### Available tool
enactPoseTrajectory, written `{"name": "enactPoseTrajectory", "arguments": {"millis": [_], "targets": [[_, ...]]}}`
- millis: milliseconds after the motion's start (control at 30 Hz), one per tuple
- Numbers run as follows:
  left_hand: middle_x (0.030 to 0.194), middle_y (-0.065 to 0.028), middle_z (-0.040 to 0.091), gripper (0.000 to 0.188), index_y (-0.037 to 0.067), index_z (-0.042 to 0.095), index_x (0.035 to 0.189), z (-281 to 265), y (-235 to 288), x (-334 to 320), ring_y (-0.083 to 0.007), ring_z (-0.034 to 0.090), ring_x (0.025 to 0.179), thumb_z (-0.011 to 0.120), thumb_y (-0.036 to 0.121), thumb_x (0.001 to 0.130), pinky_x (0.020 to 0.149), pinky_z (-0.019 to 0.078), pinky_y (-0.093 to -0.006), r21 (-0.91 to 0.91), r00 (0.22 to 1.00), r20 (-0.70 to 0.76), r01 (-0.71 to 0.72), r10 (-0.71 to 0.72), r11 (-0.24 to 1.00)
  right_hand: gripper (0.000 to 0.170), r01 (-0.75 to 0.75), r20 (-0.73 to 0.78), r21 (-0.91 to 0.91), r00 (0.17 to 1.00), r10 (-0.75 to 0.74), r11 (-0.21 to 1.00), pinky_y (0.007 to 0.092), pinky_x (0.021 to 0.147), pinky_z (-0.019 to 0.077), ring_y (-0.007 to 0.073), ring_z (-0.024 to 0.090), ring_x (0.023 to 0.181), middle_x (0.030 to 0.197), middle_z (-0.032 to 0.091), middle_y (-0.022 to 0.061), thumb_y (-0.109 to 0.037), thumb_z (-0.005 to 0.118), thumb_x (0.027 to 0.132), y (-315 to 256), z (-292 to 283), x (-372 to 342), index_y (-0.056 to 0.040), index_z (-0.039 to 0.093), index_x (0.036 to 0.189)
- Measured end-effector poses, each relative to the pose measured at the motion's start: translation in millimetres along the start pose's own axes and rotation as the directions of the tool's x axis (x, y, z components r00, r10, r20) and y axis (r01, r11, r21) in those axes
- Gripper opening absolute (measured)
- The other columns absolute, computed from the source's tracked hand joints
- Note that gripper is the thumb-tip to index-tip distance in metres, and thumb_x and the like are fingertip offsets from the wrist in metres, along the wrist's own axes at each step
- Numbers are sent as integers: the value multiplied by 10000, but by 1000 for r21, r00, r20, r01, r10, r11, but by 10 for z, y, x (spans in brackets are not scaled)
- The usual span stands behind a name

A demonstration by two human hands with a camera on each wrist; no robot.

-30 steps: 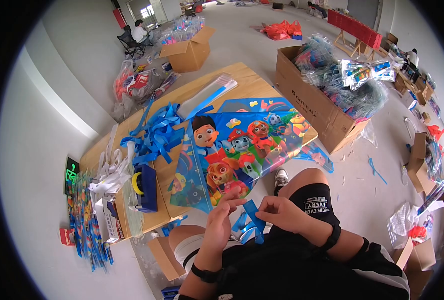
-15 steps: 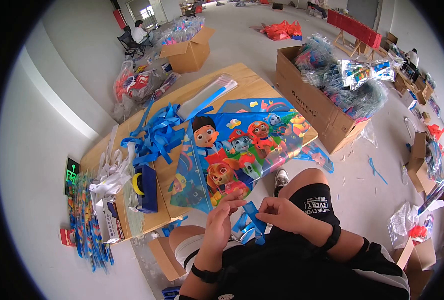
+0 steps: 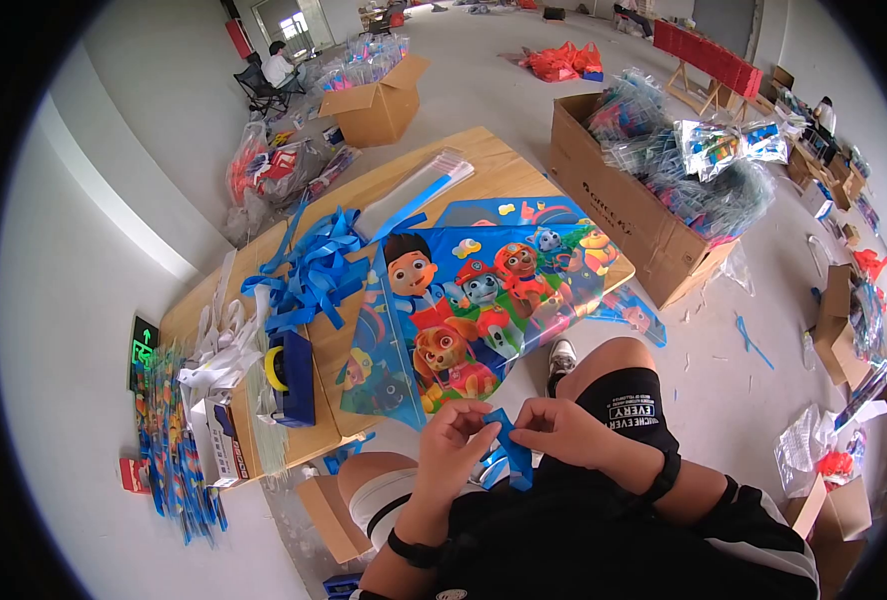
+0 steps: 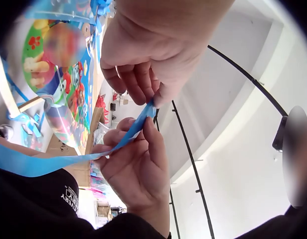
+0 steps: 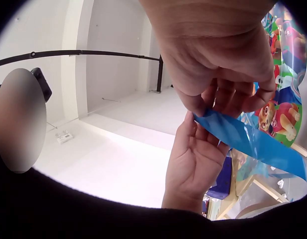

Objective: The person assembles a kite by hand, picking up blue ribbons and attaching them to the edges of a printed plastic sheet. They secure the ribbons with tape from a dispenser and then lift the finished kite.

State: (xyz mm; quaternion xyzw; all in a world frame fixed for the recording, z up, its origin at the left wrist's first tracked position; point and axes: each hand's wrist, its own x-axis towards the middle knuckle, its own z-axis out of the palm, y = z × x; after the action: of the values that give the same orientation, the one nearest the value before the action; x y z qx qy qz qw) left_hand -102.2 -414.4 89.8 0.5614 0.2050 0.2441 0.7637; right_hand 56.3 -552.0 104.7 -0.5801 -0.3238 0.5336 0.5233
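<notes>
A flat strip of blue ribbon [image 3: 512, 455] runs between my two hands over my lap. My left hand [image 3: 451, 447] pinches its upper end between thumb and fingers, as the left wrist view shows too. With thumb and forefinger, my right hand [image 3: 564, 432] pinches the ribbon right beside the left fingertips. Past the right hand the ribbon trails down loose, long and glossy in the right wrist view. Just ahead of the hands, a kite-shaped plastic sheet [image 3: 484, 285] printed with cartoon dogs and a boy lies on the wooden table [image 3: 479, 150], overhanging its near edge.
A heap of blue ribbon [image 3: 314, 265] lies on the table's left, beside white straps [image 3: 226, 345] and a blue tape dispenser [image 3: 294, 380]. Clear plastic sleeves [image 3: 434, 180] lie at the back. A large cardboard box [image 3: 614, 205] of bagged goods stands right of the table.
My left fingers, earlier held straighter, have curled in and closed on the end of the blue ribbon. The right hand has barely moved, and the table things stay put.
</notes>
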Motion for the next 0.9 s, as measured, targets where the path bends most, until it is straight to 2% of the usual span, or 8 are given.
{"name": "enactPoseTrajectory", "arguments": {"millis": [367, 467, 533, 767, 867, 900], "targets": [[973, -38, 620, 339, 6, 590, 1145, 33, -73, -1, -107, 609, 913, 714, -92, 845, 838, 493, -253, 36, 993, -39, -108, 109, 994, 138, -15, 23, 5, 1000, 15, 1000, 216, 711, 476, 49, 601, 800, 875, 666, 0, -121, 690, 966, -23, 13, 7, 9, 643, 977], [969, -46, 622, 404, 20, 556, 1202, 75, -80, -4, -109, 613, 911, 706, -100, 846, 835, 493, -251, 17, 991, -47, -125, 126, 992, 141, -14, 21, 0, 1000, 14, 1000, 214, 705, 472, 48, 597, 793, 869, 665, -2, -124, 694, 964, -35, 14, 4, 7, 644, 975], [964, -51, 629, 474, 36, 513, 1263, 160, 7, -17, -109, 614, 906, 702, -100, 850, 826, 491, -248, -187, 997, -76, -42, 29, 981, 139, -4, 20, -7, 1000, 4, 1000, 213, 705, 471, 47, 596, 792, 865, 664, -4, -125, 694, 964, 9, 14, 8, 5, 646, 971], [983, -35, 618, 466, 66, 516, 1269, 75, -28, 21, -110, 597, 927, 681, -95, 865, 845, 477, -252, -133, 999, -32, -4, 0, 991, 149, 23, 25, -95, 999, -21, 995, 233, 698, 492, 54, 599, 777, 854, 666, 12, -132, 706, 953, -13, 8, -12, 7, 652, 949], [956, -47, 637, 429, 37, 505, 1244, 45, -64, 39, -97, 613, 907, 692, -78, 876, 817, 488, -248, -92, 999, -46, -12, 7, 996, 147, 24, 30, -124, 999, -21, 992, 237, 700, 492, 58, 602, 774, 854, 669, 15, -134, 710, 948, -7, 4, -14, 2, 654, 952], [959, -54, 641, 397, 35, 507, 1234, 8, -99, 60, -101, 617, 913, 684, -58, 892, 824, 486, -249, -151, 995, -96, 18, -33, 988, 147, 25, 30, -124, 999, -21, 992, 237, 700, 492, 58, 602, 774, 854, 669, 15, -134, 710, 948, -21, 4, -17, 2, 654, 952]]}}
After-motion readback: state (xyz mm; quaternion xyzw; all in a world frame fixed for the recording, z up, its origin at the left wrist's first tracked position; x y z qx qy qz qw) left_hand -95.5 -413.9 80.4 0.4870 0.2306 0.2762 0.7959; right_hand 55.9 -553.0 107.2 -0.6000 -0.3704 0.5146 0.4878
